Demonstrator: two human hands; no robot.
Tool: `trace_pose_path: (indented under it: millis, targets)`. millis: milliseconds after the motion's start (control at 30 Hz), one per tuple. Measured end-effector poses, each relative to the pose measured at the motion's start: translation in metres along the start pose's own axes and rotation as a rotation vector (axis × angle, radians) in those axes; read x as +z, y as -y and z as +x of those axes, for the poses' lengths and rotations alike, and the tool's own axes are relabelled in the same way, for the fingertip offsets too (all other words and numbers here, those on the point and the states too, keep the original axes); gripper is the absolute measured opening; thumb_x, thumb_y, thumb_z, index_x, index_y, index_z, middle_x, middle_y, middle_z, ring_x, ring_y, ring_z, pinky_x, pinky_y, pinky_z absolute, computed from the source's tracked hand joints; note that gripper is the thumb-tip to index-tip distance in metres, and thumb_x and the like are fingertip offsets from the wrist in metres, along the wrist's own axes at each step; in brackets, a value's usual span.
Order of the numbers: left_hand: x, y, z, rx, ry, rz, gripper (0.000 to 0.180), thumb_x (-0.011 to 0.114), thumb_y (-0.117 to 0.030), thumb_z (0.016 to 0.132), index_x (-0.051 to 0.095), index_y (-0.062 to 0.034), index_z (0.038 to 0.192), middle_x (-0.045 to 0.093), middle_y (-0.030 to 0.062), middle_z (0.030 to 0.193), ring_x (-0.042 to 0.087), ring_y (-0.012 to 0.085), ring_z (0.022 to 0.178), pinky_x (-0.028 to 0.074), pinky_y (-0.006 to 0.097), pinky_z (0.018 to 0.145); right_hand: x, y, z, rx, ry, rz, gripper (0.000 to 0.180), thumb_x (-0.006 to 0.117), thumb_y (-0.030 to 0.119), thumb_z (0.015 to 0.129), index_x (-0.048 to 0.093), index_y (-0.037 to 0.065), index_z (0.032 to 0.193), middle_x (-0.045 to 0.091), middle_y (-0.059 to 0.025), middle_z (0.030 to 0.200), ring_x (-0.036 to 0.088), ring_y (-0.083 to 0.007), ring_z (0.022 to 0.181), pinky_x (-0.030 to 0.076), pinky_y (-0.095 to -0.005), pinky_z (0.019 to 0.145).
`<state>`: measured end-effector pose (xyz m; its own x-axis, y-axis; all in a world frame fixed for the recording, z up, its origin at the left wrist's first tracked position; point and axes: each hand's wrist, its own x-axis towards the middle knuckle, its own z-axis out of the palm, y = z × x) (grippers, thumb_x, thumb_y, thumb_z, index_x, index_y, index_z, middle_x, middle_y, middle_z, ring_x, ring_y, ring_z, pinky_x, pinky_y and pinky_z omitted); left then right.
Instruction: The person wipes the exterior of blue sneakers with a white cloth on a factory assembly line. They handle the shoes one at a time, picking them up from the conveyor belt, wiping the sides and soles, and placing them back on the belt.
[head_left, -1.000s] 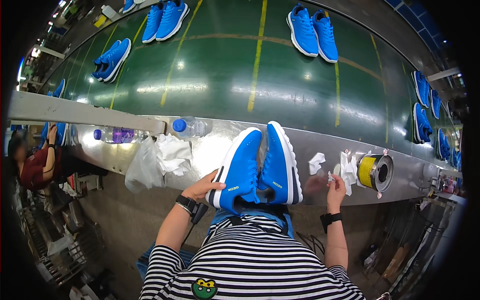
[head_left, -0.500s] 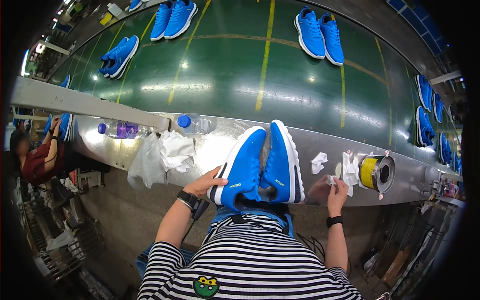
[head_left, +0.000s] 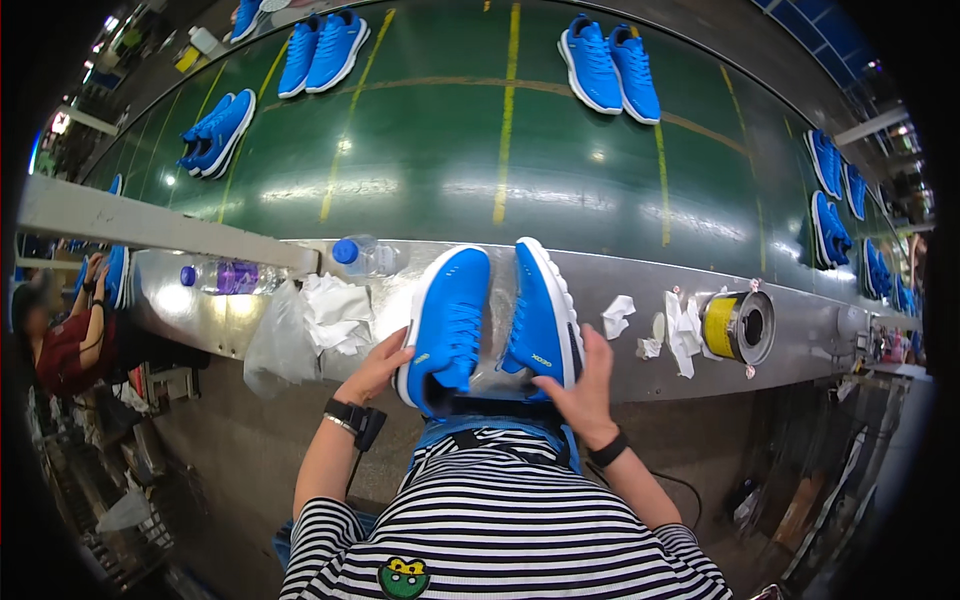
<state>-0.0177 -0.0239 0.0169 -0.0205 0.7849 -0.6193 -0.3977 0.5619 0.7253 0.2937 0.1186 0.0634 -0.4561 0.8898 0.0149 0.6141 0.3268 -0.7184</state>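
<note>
Two blue lace-up sneakers with white soles stand side by side at the bench's near edge, toes pointing away from me. My left hand [head_left: 378, 368] grips the left sneaker [head_left: 447, 315] by the outer side of its heel; some fingertips are hidden. Around the heel of the right sneaker [head_left: 540, 325] is my right hand [head_left: 588, 385], thumb spread over the heel opening and fingers stretched up along the outer side. Whether it presses on the shoe is hard to tell. A small crumpled tissue [head_left: 648, 347] lies to the right of that hand.
Beyond the metal bench [head_left: 640, 270], a green belt [head_left: 420, 160] carries several blue sneakers. Bottles [head_left: 375, 257], white cloths [head_left: 335, 313] and a plastic bag [head_left: 283, 345] are on the left; paper scraps [head_left: 685, 330] and a yellow-labelled tin [head_left: 735, 328] on the right. Another person [head_left: 70, 340] works far left.
My right hand has let go of the crumpled tissue on the bench and come left to the right sneaker's heel. The sneakers have shifted slightly left in view, their toes less tilted together.
</note>
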Motion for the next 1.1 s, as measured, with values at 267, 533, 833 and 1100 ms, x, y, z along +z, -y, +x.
trace_pose_path:
  millis: [267, 533, 833, 1100]
  targets:
    - [0.000, -0.006, -0.012, 0.145, 0.060, 0.252, 0.122, 0.084, -0.026, 0.062, -0.001, -0.0025, 0.146, 0.027, 0.0171, 0.145, 0.030, 0.0231, 0.133, 0.023, 0.035, 0.109, 0.028, -0.001, -0.008, 0.078, 0.027, -0.226, 0.108, 0.084, 0.026, 0.056, 0.022, 0.005, 0.142, 0.026, -0.0250, 0.136, 0.029, -0.0414, 0.124, 0.024, -0.0498, 0.101]
    - [0.015, 0.019, 0.010, 0.346, -0.302, 0.437, 0.059, 0.060, -0.001, 0.082, 0.038, -0.0010, 0.137, 0.057, 0.0121, 0.120, 0.054, 0.0191, 0.110, 0.042, 0.030, 0.094, 0.014, -0.020, 0.002, 0.036, -0.070, 0.108, 0.089, 0.072, 0.019, 0.062, 0.029, 0.003, 0.139, 0.043, -0.0195, 0.124, 0.041, -0.0348, 0.118, 0.034, -0.0457, 0.097]
    - [0.059, 0.013, 0.010, -0.028, -0.178, -0.005, 0.047, 0.059, 0.000, 0.080, 0.050, -0.0014, 0.126, 0.058, 0.0100, 0.117, 0.058, 0.0219, 0.104, 0.046, 0.035, 0.092, 0.000, -0.032, -0.014, 0.536, 0.156, 1.307, 0.067, 0.059, 0.009, 0.077, 0.033, 0.002, 0.138, 0.050, -0.0114, 0.127, 0.048, -0.0202, 0.117, 0.037, -0.0330, 0.100]
    - [0.065, 0.007, 0.021, -0.095, -0.203, -0.155, 0.029, 0.054, 0.002, 0.075, 0.062, 0.0010, 0.104, 0.065, 0.0112, 0.098, 0.064, 0.0198, 0.084, 0.052, 0.032, 0.076, -0.004, -0.023, -0.003, 0.626, 0.185, 1.515, 0.055, 0.058, 0.019, 0.082, 0.041, 0.009, 0.133, 0.051, -0.0081, 0.125, 0.051, -0.0229, 0.114, 0.040, -0.0381, 0.099]
